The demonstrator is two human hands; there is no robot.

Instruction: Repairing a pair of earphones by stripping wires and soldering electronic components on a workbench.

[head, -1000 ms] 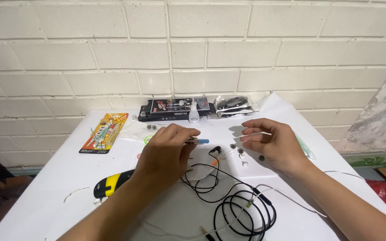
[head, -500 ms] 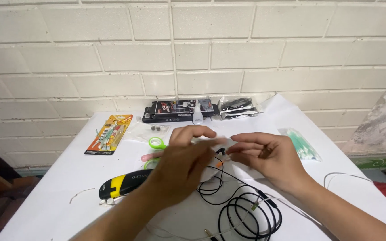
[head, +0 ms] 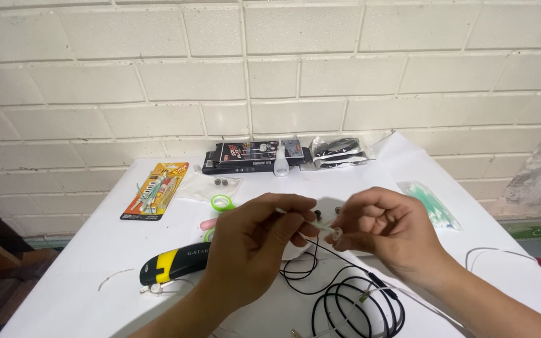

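My left hand (head: pixel 255 247) and my right hand (head: pixel 386 228) are raised above a white table (head: pixel 64 281), fingertips nearly meeting. The left fingers pinch a thin white stick, like a swab (head: pixel 311 221). Its tip touches a small pale earbud piece (head: pixel 335 235) held in my right fingers. A black earphone cable (head: pixel 352 307) hangs from the right hand and lies coiled on the table below.
A black and yellow utility knife (head: pixel 173 263) lies left of my left hand. A glue blister pack (head: pixel 154 189), green rings (head: pixel 222 202), a black box (head: pixel 252 156), a bagged black item (head: pixel 336 152) and a swab packet (head: pixel 430 203) sit farther back. A brick wall rises behind.
Both hands have lifted off the table and come together. The left hand now holds the white stick against the piece in the right hand.
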